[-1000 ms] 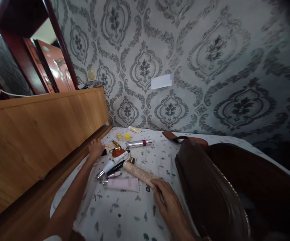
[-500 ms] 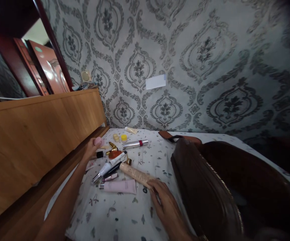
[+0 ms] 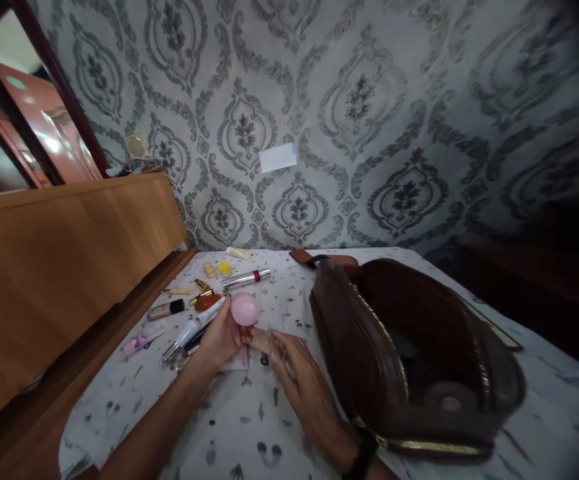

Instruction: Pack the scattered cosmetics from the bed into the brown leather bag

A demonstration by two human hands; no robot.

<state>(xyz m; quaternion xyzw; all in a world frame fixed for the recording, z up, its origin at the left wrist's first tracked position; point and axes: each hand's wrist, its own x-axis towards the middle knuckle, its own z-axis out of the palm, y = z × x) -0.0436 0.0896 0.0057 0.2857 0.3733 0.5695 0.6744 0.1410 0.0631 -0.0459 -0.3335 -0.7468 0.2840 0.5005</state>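
My left hand (image 3: 222, 339) holds a round pink item (image 3: 245, 309) at its fingertips, over the cosmetics on the patterned sheet. Right beside it, my right hand (image 3: 294, 373) has its fingers closed on a beige tube (image 3: 259, 341), whose far end meets the left fingers. Partly hidden under the left hand lie a pink tube (image 3: 239, 361) and a white tube with a silver cap (image 3: 182, 339). A silver and red tube (image 3: 246, 279) lies just beyond the pink item.
An open brown bag (image 3: 354, 347) stands on the sheet at the right. Left of the hands are a black-capped bottle (image 3: 166, 309) and a pink-white tube (image 3: 142, 341). A yellow jar (image 3: 224, 269) sits farther back. A wooden board (image 3: 79, 247) borders the left side.
My left hand has brought the pink item rightward and nearer, beside my right hand. The beige tube is mostly covered by the hands now. The view has turned right, showing more of the bag.
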